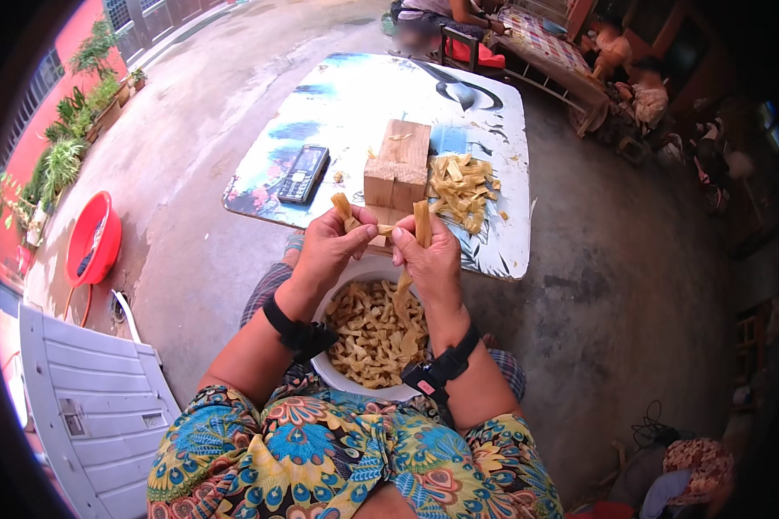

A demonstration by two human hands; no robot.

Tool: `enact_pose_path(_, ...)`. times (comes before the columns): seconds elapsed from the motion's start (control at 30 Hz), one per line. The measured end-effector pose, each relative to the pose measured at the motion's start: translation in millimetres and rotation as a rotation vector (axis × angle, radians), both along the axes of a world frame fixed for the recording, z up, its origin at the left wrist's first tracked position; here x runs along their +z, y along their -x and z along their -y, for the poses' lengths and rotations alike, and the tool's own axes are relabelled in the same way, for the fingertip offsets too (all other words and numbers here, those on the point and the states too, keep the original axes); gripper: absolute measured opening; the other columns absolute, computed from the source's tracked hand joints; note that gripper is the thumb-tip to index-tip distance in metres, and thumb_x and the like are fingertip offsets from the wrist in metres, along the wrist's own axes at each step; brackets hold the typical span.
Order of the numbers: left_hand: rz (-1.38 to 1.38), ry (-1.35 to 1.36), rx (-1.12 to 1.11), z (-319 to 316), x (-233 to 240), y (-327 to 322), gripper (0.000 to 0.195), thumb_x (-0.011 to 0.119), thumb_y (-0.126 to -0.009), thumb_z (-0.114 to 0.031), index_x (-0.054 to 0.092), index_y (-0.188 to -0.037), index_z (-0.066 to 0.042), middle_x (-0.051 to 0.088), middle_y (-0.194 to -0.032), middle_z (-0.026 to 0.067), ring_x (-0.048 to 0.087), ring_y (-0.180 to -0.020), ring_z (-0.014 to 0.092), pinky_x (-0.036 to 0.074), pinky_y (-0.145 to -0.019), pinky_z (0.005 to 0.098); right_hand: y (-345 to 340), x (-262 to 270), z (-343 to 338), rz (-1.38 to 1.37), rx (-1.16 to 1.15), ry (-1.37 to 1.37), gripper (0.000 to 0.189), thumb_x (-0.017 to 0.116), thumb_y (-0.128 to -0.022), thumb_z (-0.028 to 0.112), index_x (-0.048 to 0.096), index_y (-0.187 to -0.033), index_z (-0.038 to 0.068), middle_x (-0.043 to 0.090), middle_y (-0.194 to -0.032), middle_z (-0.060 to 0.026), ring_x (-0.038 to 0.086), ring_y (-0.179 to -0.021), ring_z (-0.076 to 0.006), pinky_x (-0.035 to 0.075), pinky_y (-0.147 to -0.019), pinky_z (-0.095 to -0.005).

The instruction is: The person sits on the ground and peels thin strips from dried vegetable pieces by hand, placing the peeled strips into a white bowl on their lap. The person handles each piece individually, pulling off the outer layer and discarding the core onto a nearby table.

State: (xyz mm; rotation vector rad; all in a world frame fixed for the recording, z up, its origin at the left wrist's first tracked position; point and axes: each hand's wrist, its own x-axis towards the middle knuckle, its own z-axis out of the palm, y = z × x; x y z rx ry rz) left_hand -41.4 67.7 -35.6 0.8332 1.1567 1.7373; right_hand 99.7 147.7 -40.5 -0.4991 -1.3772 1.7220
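Between my two hands stretches a yellow-brown, pliable strip (pixel 422 224), apparently of dried food or plant material. My left hand (pixel 334 240) pinches one part, with a short end standing up above the fingers. My right hand (pixel 432 250) grips another part; one end rises over the fist and a length hangs below it. Under both hands, a white bucket (pixel 321 360) at my lap holds many small knotted pieces (pixel 373 331) of similar colour. Just beyond my fingers sits a wooden block stand (pixel 396 172) on the low table (pixel 357 91).
Flat cut scraps (pixel 464 188) are heaped right of the block; a keypad phone (pixel 304 174) lies left of it. A red basin (pixel 94 240) and a white panel (pixel 97 402) are on the left. People sit around a cloth-covered table (pixel 545 39) at the far right.
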Motion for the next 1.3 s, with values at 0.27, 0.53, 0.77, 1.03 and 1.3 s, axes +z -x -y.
enact_pose_path(0.27, -0.019, 0.058, 0.051, -13.3, -5.4, 0.9, 0.012, 0.067, -0.085, -0.005, 0.060, -0.095, -0.003, 0.058, -0.076, -0.0022, 0.048, -0.061, 0.003, 0.039, -0.054, 0.0172, 10.6, -2.4, -7.3, 0.120, -0.118, -0.057, 0.005, 0.061, -0.086, 0.000, 0.056, -0.086, 0.001, 0.056, -0.065, -0.0004, 0.051, -0.052, -0.0068, 0.043, -0.049, -0.0211)
enact_pose_path(0.53, -0.461, 0.167, 0.255, -17.3, -26.6, 1.5, 0.011, 0.064, -0.088, -0.008, 0.058, -0.095, -0.003, 0.056, -0.072, -0.0025, 0.048, -0.058, 0.004, 0.039, -0.051, 0.0194, 18.5, -23.3, -13.4, 0.386, -0.379, -0.327, 0.005, 0.061, -0.083, 0.005, 0.059, -0.085, 0.002, 0.058, -0.062, -0.0031, 0.055, -0.051, -0.0095, 0.044, -0.046, -0.0272)
enact_pose_path(0.77, 0.022, 0.257, -0.194, 27.0, 9.9, -9.2, 0.009, 0.063, -0.091, -0.012, 0.056, -0.093, -0.007, 0.051, -0.065, -0.0034, 0.045, -0.047, 0.004, 0.033, -0.041, 0.0182, -22.6, -6.2, -59.0, 0.139, -0.342, 0.081, 0.013, 0.055, -0.086, 0.004, 0.058, -0.098, -0.001, 0.061, -0.071, -0.0034, 0.050, -0.050, -0.0052, 0.041, -0.045, -0.0210)
enact_pose_path(1.03, -0.324, 0.619, -0.512, 51.4, -86.9, -19.7, 0.005, 0.061, -0.091, -0.009, 0.057, -0.090, -0.006, 0.057, -0.070, 0.0002, 0.053, -0.059, 0.009, 0.041, -0.051, 0.0240, -45.5, -15.4, -75.9, 0.327, -0.088, 0.107, 0.021, 0.050, -0.092, 0.006, 0.055, -0.110, -0.003, 0.062, -0.081, -0.0079, 0.064, -0.060, -0.0131, 0.043, -0.044, -0.0183)
enact_pose_path(1.3, -1.019, 0.656, -0.737, 60.4, -133.5, -22.8, 0.035, 0.066, -0.077, -0.034, 0.065, -0.093, -0.003, 0.065, -0.089, 0.0245, 0.063, -0.089, 0.039, 0.049, -0.081, 0.0449, -8.1, -47.9, -103.1, 0.180, -0.242, -0.018, 0.030, 0.049, -0.095, 0.005, 0.051, -0.123, -0.006, 0.057, -0.118, -0.0138, 0.061, -0.100, -0.0191, 0.051, -0.090, -0.0303)
